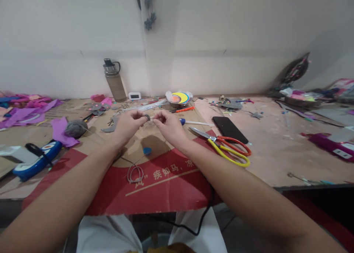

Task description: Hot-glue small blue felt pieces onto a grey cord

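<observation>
My left hand (pixel 127 126) and my right hand (pixel 170 127) meet over the cardboard sheet (pixel 171 194), both with closed fingers. Held in my left fingertips is a small dark grey piece (pixel 147 117), too small to make out fully. The right thumb and forefinger pinch close beside it; whatever lies between them is tiny and hard to see. Below the hands lie a little blue scrap (pixel 147 150) and a loop of thin grey cord (pixel 135 174). A grey crescent-shaped cutout (pixel 110 126) rests just left of my left hand.
Right of my forearm are scissors (pixel 221 142) with red and yellow handles and a black phone (pixel 230 129). A grey yarn ball (pixel 76 128) and a blue tool (pixel 38 161) lie left. Behind stand a bottle (pixel 115 83) and a bowl (pixel 179 105); an orange cutter (pixel 184 109) lies nearer.
</observation>
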A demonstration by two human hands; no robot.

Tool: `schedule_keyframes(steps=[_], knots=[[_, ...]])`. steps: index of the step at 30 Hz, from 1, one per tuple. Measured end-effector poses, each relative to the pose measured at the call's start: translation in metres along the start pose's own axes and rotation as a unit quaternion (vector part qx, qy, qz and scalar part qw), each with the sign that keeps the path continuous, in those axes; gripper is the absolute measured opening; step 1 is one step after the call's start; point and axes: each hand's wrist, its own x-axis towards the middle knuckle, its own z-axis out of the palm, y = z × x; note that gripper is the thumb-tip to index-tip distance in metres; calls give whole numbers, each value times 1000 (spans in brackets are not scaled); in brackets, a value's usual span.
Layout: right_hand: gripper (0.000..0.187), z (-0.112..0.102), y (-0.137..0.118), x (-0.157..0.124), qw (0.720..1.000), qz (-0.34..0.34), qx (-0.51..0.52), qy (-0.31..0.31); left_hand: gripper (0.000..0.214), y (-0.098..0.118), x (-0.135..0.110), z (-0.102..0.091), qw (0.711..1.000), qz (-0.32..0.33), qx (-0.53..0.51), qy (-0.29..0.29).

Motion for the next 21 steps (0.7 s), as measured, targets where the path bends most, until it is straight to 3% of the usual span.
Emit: schedule_keyframes(steps=[3,11,21], knots=[[8,0,-1,0,1000,1,7,20,16,1,-1,1,1000,23,-10,8],[12,1,-1,-2,998,39,49,30,21,6,-6,4,989,-22,-136,-57],[17,-1,-4,-2,997,39,42,43,22,2,-4,4,991,-17,-116,-63]])
